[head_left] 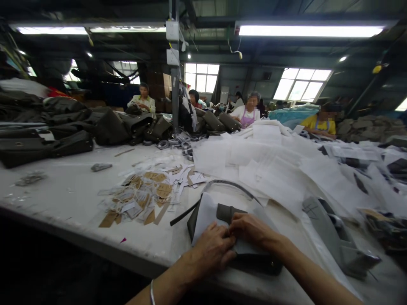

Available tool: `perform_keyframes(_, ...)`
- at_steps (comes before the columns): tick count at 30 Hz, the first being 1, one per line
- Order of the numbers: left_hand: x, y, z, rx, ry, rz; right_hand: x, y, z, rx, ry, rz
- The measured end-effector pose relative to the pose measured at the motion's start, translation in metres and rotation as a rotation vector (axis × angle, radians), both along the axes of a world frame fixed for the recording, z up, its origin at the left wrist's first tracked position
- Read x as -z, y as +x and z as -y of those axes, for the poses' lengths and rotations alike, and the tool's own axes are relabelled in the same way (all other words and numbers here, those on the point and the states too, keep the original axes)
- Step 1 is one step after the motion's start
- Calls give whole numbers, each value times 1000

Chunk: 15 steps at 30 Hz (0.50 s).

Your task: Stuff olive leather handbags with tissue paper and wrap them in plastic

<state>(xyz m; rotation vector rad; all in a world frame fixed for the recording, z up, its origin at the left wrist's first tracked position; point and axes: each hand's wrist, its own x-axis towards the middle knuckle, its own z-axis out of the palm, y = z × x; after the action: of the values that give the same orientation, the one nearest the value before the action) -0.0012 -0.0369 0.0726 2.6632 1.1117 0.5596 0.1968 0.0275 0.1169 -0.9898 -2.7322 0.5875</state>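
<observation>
A dark olive handbag (194, 218) lies near the table's front edge. A thin white sheet (203, 212) covers part of it, and its curved handle (233, 183) arches behind. Across the sheet lies the bag's dark closure tab (226, 212). My right hand (251, 228) has its fingers closed on the tab's near end. Beside it my left hand (214, 245) bends its fingers over the sheet, fingertips meeting those of the right. What lies under the left fingertips is hidden.
Paper tags (143, 197) and card strips lie left of the bag. White sheets (270, 152) are heaped behind it. A grey tape dispenser-like device (337, 237) stands at right. Dark bags (111, 127) are piled at the back left, near a post (175, 93). Several people sit beyond.
</observation>
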Motion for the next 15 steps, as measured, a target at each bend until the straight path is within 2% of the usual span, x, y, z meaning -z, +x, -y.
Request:
perform_keyframes(3, 2, -2, 0, -8, 4, 7, 3, -1, -2, -72, 23, 12)
perform_keyframes(5, 5, -3, 0, -3, 11, 11, 12, -1, 0, -72, 61, 22)
perform_keyframes(7, 8, -4, 0, 6, 23, 16, 27, -1, 6, 4, 129, 31)
perform_keyframes(10, 10, -5, 2, 15, 54, 14, 45, -2, 13, 215, 172, 22)
perform_keyframes(12, 8, -5, 2, 20, 72, -12, 49, -4, 14, 338, 123, 29)
perform_keyframes(15, 3, -2, -3, 46, 98, -81, 42, -7, 7, 410, 31, 40)
